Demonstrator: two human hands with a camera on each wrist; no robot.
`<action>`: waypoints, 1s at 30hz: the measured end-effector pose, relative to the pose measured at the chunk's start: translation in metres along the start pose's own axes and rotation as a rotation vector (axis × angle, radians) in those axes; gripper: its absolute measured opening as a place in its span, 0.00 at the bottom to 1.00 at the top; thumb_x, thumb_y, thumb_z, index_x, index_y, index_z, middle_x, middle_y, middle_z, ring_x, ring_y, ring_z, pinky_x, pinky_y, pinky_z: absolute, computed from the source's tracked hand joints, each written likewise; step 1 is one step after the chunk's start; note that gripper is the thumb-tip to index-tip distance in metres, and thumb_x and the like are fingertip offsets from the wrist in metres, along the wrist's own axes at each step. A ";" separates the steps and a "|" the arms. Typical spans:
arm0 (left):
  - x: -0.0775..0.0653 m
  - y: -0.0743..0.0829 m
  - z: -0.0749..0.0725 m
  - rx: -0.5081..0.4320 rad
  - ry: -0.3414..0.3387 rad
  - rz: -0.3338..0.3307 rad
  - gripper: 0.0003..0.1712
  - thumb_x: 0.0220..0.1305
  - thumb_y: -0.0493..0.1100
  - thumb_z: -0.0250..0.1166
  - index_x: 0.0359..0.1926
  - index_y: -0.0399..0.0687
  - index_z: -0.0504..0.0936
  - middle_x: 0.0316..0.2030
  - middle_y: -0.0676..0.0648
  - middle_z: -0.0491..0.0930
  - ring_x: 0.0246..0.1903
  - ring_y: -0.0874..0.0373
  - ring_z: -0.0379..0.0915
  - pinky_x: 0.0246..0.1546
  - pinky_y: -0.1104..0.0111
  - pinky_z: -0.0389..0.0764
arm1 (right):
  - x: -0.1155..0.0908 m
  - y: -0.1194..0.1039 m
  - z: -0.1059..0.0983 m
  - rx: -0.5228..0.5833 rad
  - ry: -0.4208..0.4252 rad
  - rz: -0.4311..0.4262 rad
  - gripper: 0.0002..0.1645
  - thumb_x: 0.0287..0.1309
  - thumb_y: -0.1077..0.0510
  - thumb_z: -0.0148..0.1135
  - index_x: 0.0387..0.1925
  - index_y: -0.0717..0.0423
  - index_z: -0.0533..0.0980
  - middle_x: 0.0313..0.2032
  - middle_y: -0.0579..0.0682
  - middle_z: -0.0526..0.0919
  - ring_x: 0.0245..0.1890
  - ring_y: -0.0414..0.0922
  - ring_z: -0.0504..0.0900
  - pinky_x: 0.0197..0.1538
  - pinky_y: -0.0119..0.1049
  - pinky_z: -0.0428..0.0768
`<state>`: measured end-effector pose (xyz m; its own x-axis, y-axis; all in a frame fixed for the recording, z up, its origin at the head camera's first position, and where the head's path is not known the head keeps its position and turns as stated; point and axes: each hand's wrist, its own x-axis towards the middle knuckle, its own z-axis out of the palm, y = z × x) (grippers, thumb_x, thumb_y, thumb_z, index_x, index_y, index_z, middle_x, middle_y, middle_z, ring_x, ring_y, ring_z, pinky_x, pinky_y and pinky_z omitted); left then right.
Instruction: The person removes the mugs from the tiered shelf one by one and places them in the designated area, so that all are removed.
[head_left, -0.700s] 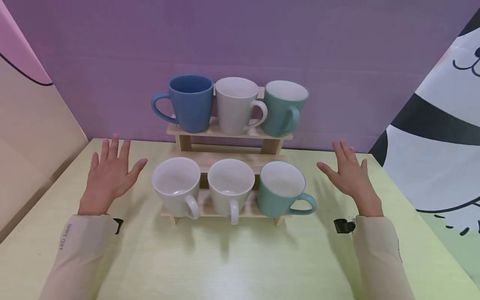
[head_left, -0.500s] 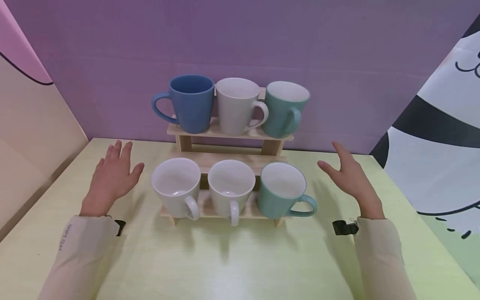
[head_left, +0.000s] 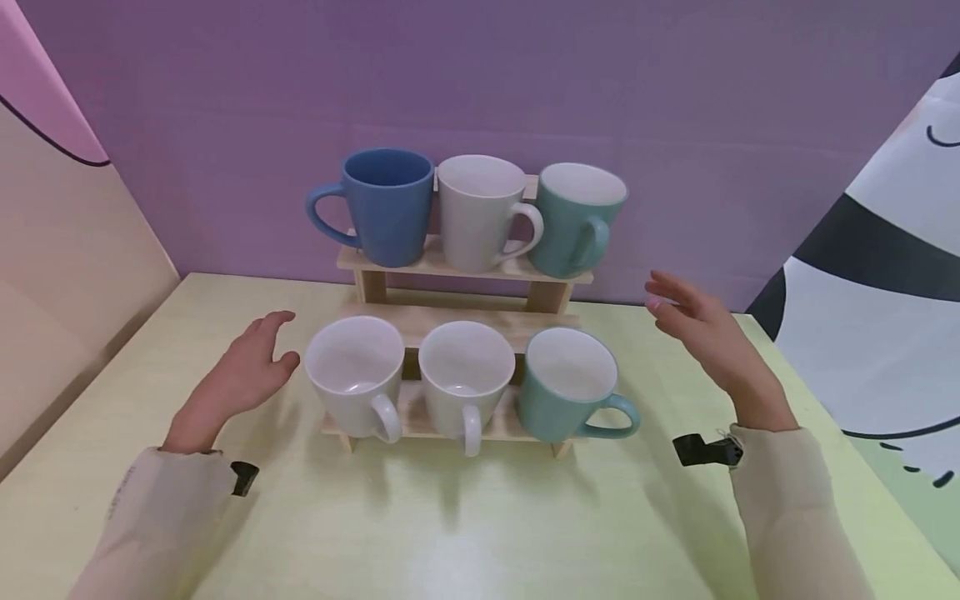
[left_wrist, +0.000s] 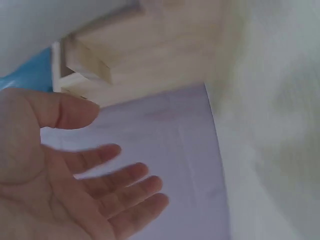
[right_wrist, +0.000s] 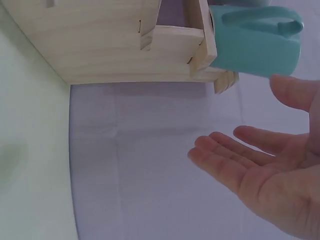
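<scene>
Left hand (head_left: 240,371) at nine o'clock and right hand (head_left: 705,337) at three have turned inward, each grip relaxed and empty, leaving six mugs (head_left: 465,400) on the rack (head_left: 411,321).

Left grip (head_left: 243,367) and right grip (head_left: 705,337) now side-on, no longer wide-spread
</scene>
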<state>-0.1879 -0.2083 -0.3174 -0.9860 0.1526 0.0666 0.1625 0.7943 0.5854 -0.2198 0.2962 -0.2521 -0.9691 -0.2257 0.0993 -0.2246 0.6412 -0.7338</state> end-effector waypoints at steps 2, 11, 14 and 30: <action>-0.002 -0.001 0.000 -0.067 -0.005 -0.026 0.32 0.68 0.39 0.48 0.67 0.27 0.54 0.65 0.25 0.57 0.61 0.29 0.57 0.58 0.38 0.67 | 0.002 -0.004 0.000 0.000 0.020 -0.005 0.39 0.71 0.44 0.44 0.74 0.55 0.46 0.71 0.62 0.56 0.65 0.61 0.64 0.63 0.32 0.73; -0.011 0.000 0.007 -0.345 -0.054 -0.048 0.28 0.72 0.41 0.48 0.66 0.29 0.57 0.61 0.27 0.64 0.58 0.33 0.66 0.56 0.48 0.75 | 0.005 -0.021 -0.002 -0.027 0.129 -0.016 0.35 0.69 0.41 0.45 0.70 0.55 0.58 0.66 0.58 0.65 0.59 0.45 0.71 0.58 0.20 0.73; -0.015 -0.001 0.011 -0.360 -0.023 -0.036 0.26 0.71 0.38 0.50 0.65 0.29 0.60 0.58 0.27 0.67 0.55 0.36 0.70 0.54 0.54 0.78 | 0.008 -0.026 0.000 -0.041 0.181 -0.038 0.33 0.69 0.42 0.47 0.66 0.57 0.63 0.62 0.57 0.69 0.51 0.32 0.73 0.53 0.16 0.74; -0.042 -0.008 0.039 -0.714 -0.061 -0.209 0.25 0.70 0.34 0.51 0.63 0.27 0.57 0.42 0.46 0.67 0.40 0.64 0.73 0.46 0.78 0.81 | 0.021 -0.062 0.013 0.122 0.200 -0.067 0.30 0.64 0.44 0.55 0.59 0.60 0.69 0.50 0.49 0.77 0.44 0.29 0.79 0.52 0.21 0.78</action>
<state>-0.1462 -0.1982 -0.3560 -0.9866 0.0894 -0.1363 -0.1117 0.2381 0.9648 -0.2254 0.2420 -0.2138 -0.9559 -0.1071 0.2733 -0.2872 0.5335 -0.7955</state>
